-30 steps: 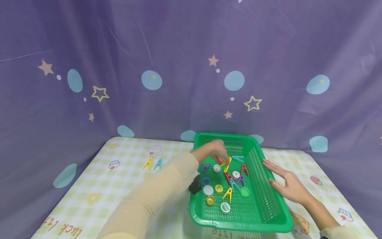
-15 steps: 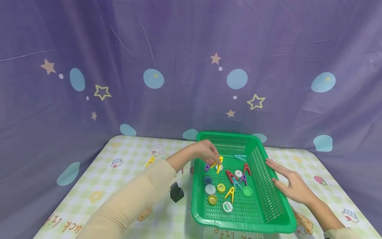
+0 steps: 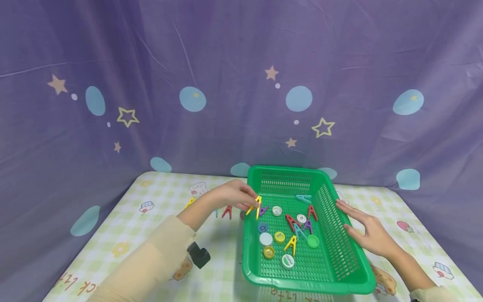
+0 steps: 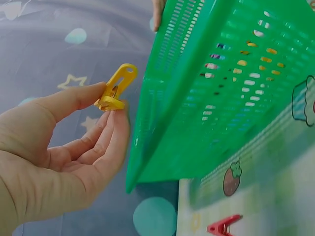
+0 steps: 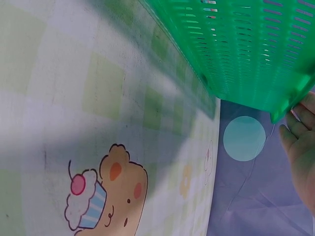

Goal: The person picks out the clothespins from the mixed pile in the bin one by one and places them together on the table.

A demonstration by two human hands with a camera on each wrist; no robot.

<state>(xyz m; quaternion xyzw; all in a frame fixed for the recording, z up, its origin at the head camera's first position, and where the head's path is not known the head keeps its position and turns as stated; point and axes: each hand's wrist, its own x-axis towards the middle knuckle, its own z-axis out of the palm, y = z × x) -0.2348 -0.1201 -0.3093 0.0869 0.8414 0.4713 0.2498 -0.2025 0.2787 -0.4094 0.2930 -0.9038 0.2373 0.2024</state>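
Note:
My left hand [image 3: 235, 195] pinches a yellow clothespin [image 3: 258, 205] between thumb and fingertips, at the left rim of the green basket [image 3: 302, 287]. In the left wrist view, this clothespin [image 4: 123, 76] shows up close, just beside the basket's outer wall. My right hand [image 3: 371, 235] rests on the basket's right rim with its fingers straight. Inside the basket lie another yellow clothespin [image 3: 291, 245], a red one [image 3: 311, 212], a blue one [image 3: 303, 199], several more, and bottle caps such as a green cap [image 3: 312, 241] and a white cap [image 3: 288, 261].
Left of the basket, on the checked tablecloth [image 3: 124, 226], lie a red clothespin [image 3: 227, 212] and a yellow clothespin [image 3: 190, 202] partly behind my left arm. A bit of blue clothespin shows between them. A purple curtain [image 3: 226, 63] hangs behind the table.
My left hand has moved left with the yellow clothespin, from over the middle of the basket to its left rim. The right hand has stayed at the right rim.

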